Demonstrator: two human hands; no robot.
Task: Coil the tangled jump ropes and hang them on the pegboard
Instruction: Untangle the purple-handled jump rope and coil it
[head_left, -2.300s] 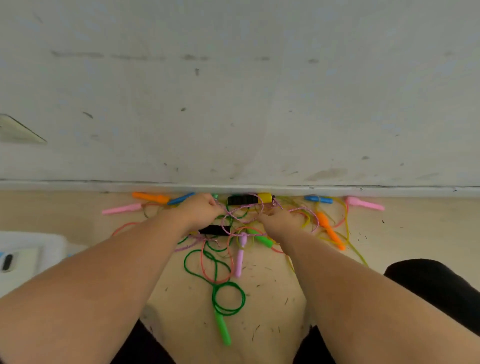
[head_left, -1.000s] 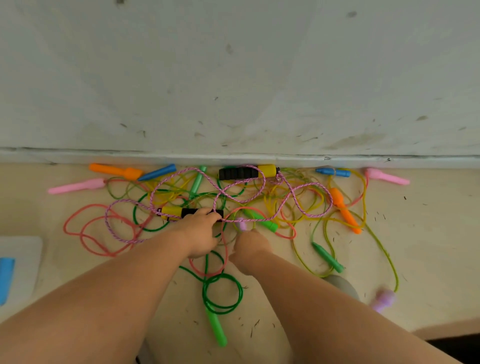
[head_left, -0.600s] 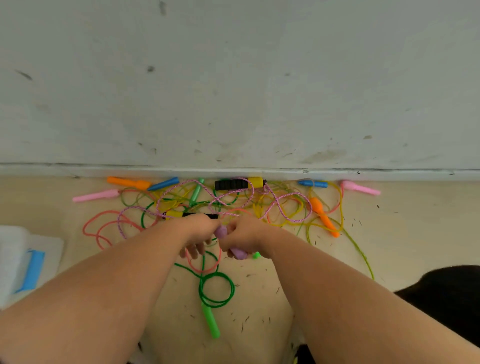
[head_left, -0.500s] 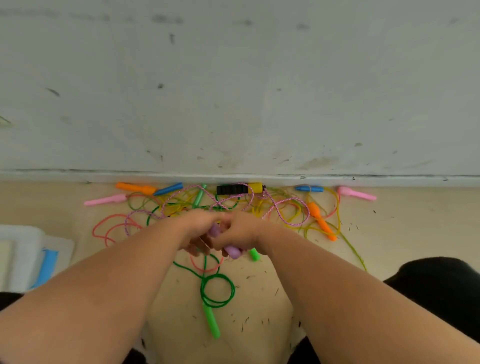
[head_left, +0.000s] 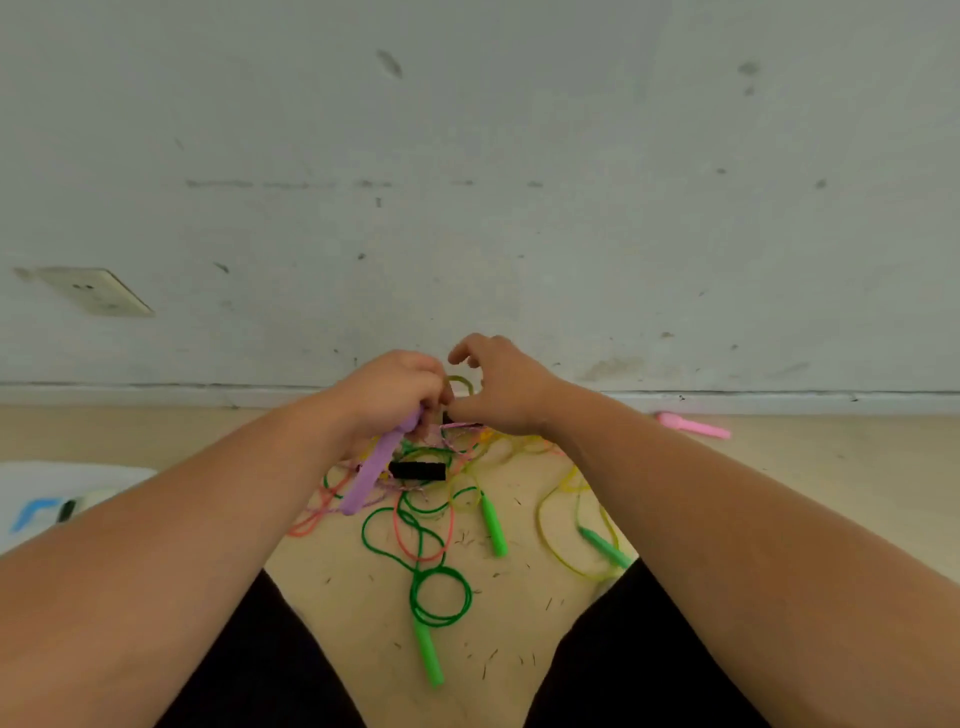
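Observation:
A tangle of jump ropes (head_left: 447, 499) lies on the beige floor by the wall, between my knees. My left hand (head_left: 389, 395) is shut on a purple handle (head_left: 371, 473), which slants down and left. My right hand (head_left: 501, 389) is beside it, fingers curled around a loop of yellow cord (head_left: 461, 382) that rises between the two hands. Below lie a black handle (head_left: 418, 470), a green rope (head_left: 441, 597) with its green handle (head_left: 428, 654), a second green handle (head_left: 493, 525) and a pink cord (head_left: 421, 540). No pegboard is in view.
A pink handle (head_left: 693, 426) lies alone at the skirting on the right. A teal handle (head_left: 605, 548) rests by my right knee. A white object with a blue part (head_left: 36, 512) sits on the floor at the left. A wall socket (head_left: 96, 296) is at the left.
Both hands have lifted away from the floor toward the wall. The purple handle has passed from my right hand into my left, and the right hand has opened up around the yellow cord.

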